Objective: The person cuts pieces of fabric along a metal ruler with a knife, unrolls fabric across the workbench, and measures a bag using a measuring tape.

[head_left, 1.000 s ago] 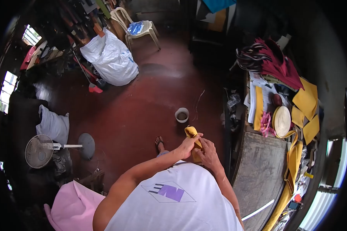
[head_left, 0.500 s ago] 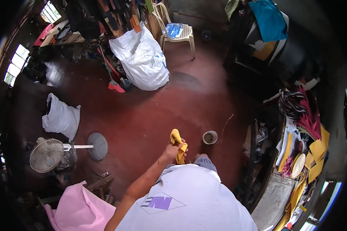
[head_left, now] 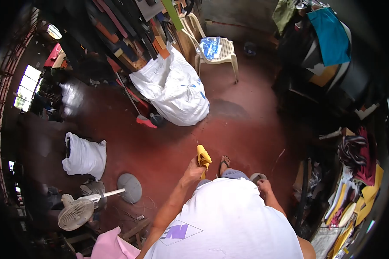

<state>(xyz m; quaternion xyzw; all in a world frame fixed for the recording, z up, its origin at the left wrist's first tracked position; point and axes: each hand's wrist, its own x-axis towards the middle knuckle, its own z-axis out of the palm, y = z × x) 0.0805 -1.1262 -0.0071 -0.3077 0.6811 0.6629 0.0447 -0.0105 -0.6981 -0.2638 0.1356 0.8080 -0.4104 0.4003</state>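
Observation:
My left hand [head_left: 195,170] is closed around a folded piece of yellow sheet material [head_left: 204,156], which sticks up past the fingers and looks like cloth or leather. On the other side of my body, my right hand [head_left: 264,186] is low, overlapping the near side of a small whitish tub [head_left: 257,176] on the floor. I cannot tell whether its fingers grip the rim. A sandaled foot [head_left: 224,164] shows between the hands, on the red floor [head_left: 177,142].
Ahead stand a large white sack [head_left: 177,93] and a plastic chair [head_left: 222,54] with a blue packet. To the left are a smaller white sack [head_left: 85,156] and a pedestal fan [head_left: 76,214]. Pink material [head_left: 110,245] lies at lower left, yellow pieces [head_left: 369,194] at right.
My right hand has left the yellow material and moved right and down to the tub. My left hand keeps hold of the yellow piece. The view has shifted, and a foot now shows ahead.

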